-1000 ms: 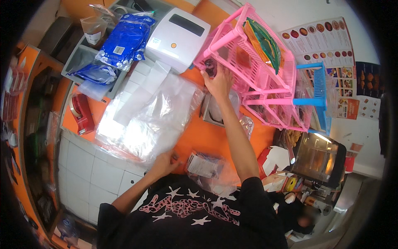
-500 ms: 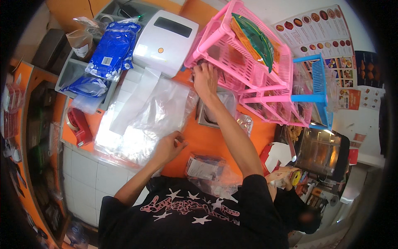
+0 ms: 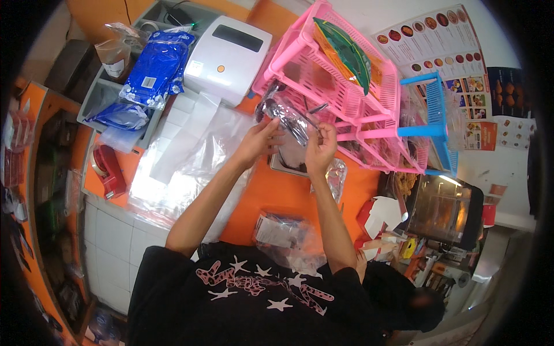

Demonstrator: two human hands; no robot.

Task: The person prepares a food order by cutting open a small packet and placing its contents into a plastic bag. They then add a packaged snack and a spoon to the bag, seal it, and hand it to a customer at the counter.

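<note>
A clear plastic packet of black, cutlery-like pieces [image 3: 293, 122] is held between my hands, in front of the pink plastic rack [image 3: 323, 95]. My left hand [image 3: 261, 142] has its fingers closed on the packet's near left side. On its right side, my right hand [image 3: 321, 151] pinches it between thumb and fingers. The exact kind of the dark pieces is hard to make out through the shiny film. Below the packet, partly hidden by my hands, is a metal container [image 3: 287, 164] with a pale lining.
Clear plastic bags [image 3: 179, 179] lie left on the orange counter [image 3: 236, 228], by a red tape dispenser [image 3: 108, 173]. A white machine [image 3: 226, 60] and a grey tray [image 3: 92, 106] with blue packets stand behind. Foil [image 3: 336, 179] lies right. Another person [image 3: 398, 297] is at lower right.
My right hand has drawn back from the rack with the packet. My left hand has moved forward and right to meet it, and both hands now hold the packet.
</note>
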